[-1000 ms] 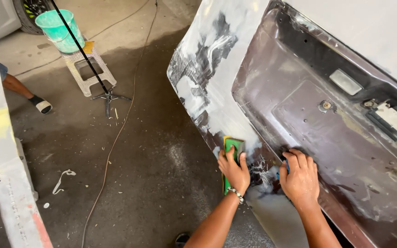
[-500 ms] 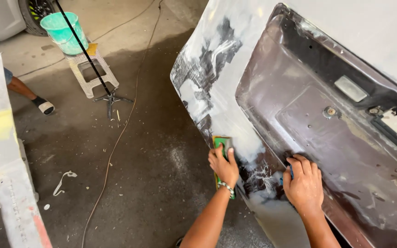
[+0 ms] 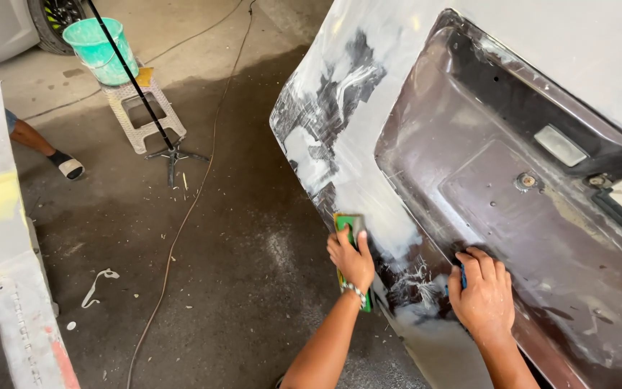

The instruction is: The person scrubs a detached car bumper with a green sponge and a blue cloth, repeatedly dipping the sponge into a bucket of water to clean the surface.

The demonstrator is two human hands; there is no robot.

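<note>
Your left hand [image 3: 352, 257] and right hand [image 3: 482, 297] are bare, no gloves, and both forearms show uncovered, no sleeves in view; a thin beaded bracelet [image 3: 355, 290] of pale and dark beads circles your left wrist

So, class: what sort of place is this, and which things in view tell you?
Probably a car body repair shop. A sanded, filler-patched car body panel fills the view, the left hand presses a green sanding block on it, and the concrete floor is dusty.

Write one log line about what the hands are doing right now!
left hand: pressing green sanding block on grey primed car panel | right hand: flat on panel's dark recess | jaws: not applicable
</note>
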